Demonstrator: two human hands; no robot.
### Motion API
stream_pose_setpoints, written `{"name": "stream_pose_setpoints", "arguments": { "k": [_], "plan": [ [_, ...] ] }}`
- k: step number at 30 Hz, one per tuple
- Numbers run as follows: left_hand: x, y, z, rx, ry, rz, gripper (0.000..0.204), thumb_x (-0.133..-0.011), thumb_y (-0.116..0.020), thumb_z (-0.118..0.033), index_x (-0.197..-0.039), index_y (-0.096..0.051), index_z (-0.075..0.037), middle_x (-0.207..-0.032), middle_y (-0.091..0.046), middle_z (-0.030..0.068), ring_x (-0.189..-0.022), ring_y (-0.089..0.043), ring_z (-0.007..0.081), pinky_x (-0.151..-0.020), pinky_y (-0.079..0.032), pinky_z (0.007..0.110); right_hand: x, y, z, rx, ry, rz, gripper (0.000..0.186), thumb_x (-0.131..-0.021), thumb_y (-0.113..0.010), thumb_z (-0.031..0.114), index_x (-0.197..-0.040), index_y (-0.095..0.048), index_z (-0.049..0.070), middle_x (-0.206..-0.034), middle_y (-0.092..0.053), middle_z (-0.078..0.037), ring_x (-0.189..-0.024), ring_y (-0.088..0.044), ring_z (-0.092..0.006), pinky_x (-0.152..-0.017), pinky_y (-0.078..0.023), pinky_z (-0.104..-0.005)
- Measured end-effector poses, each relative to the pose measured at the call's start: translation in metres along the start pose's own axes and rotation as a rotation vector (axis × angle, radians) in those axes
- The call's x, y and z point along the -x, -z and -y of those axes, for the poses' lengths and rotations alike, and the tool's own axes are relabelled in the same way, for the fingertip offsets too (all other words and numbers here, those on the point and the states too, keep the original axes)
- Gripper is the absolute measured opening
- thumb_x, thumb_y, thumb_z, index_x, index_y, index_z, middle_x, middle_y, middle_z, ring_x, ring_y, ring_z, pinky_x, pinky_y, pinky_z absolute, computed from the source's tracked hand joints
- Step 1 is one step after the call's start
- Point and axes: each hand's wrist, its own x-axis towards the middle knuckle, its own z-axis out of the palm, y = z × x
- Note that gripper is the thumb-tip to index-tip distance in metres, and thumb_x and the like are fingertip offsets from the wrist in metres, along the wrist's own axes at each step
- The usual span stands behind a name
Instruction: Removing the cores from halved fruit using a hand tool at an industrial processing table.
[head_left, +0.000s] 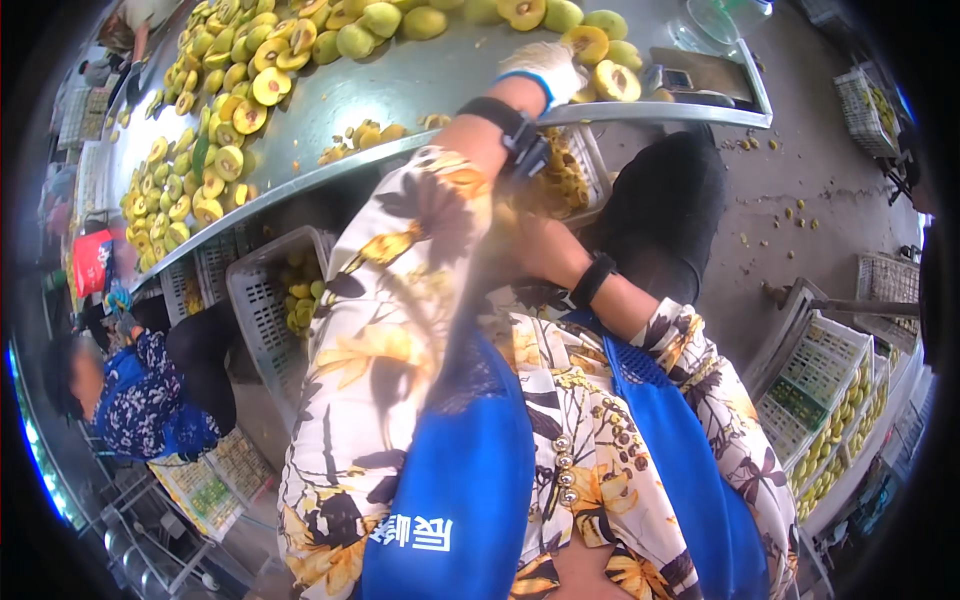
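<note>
My left hand [548, 72], in a white glove, is at the metal table's far side beside halved yellow-green fruit [616, 80]; its fingers are blurred and partly hidden, so their grip is unclear. My right hand [535, 240] is bare, lower down near my lap, its fingers hidden behind my left forearm and blurred. Just beyond it, under the table's edge [440, 136], a white crate [590, 170] holds hollowed yellow pieces [560, 180]. Small cut pieces [365, 135] lie on the metal top, and a long heap of whole and halved fruit [230, 125] covers its left part.
A dark phone-like object [675, 80] and a clear container [715, 20] sit at the table's right end. A crate of fruit [260, 290] stands below left. A co-worker [160, 390] is at lower left, another person's arm [135, 50] at top left. Stacked crates [820, 390] stand right.
</note>
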Motion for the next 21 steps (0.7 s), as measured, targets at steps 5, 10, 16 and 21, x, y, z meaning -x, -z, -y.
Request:
{"name": "stream_pose_setpoints", "arguments": {
  "k": [5, 10, 16, 21],
  "plan": [
    [-0.024, -0.005, 0.020, -0.262, -0.259, 0.033, 0.031, -0.077, -0.054, -0.027, -0.099, -0.062, -0.007, -0.099, -0.062, 0.0139, -0.086, -0.060, 0.0296, -0.071, -0.049, 0.038, 0.011, 0.022, 0.011, -0.155, -0.137, 0.059, 0.026, -0.077, -0.054, 0.017, -0.090, -0.053, -0.005, -0.069, -0.059, -0.024, -0.065, -0.059, -0.0392, -0.060, -0.046, -0.0460],
    [0.079, 0.039, 0.048, 1.085, 0.356, -0.227, 0.026, -0.079, -0.055, -0.010, -0.104, -0.058, -0.006, -0.090, -0.061, 0.0041, -0.074, -0.058, 0.0141, -0.050, -0.048, 0.028, 0.028, 0.062, 0.052, -0.299, -0.162, -0.013, 0.040, -0.079, -0.058, 0.022, -0.110, -0.047, -0.001, -0.076, -0.059, -0.025, -0.070, -0.059, -0.0396, -0.063, -0.047, -0.0448],
    [0.172, 0.025, 0.031, 1.340, 0.395, -0.352, 0.030, -0.080, -0.056, -0.013, -0.107, -0.054, -0.001, -0.088, -0.061, 0.0078, -0.063, -0.059, 0.0141, -0.055, -0.050, 0.023, -0.010, 0.069, 0.069, -0.576, -0.074, -0.457, 0.051, -0.075, -0.067, 0.025, -0.114, -0.046, -0.001, -0.087, -0.062, -0.019, -0.077, -0.063, -0.0306, -0.068, -0.050, -0.0357],
    [0.201, 0.017, 0.037, 1.579, 0.555, -0.262, 0.046, -0.088, -0.048, -0.044, -0.106, -0.056, -0.003, -0.093, -0.060, 0.0096, -0.079, -0.059, 0.0141, -0.065, -0.049, 0.025, -0.034, 0.071, 0.055, -0.823, 0.020, -0.219, 0.037, -0.084, -0.062, 0.023, -0.110, -0.047, 0.000, -0.070, -0.054, -0.001, -0.049, -0.047, -0.0060, -0.044, -0.039, -0.0196]
  ]
}}
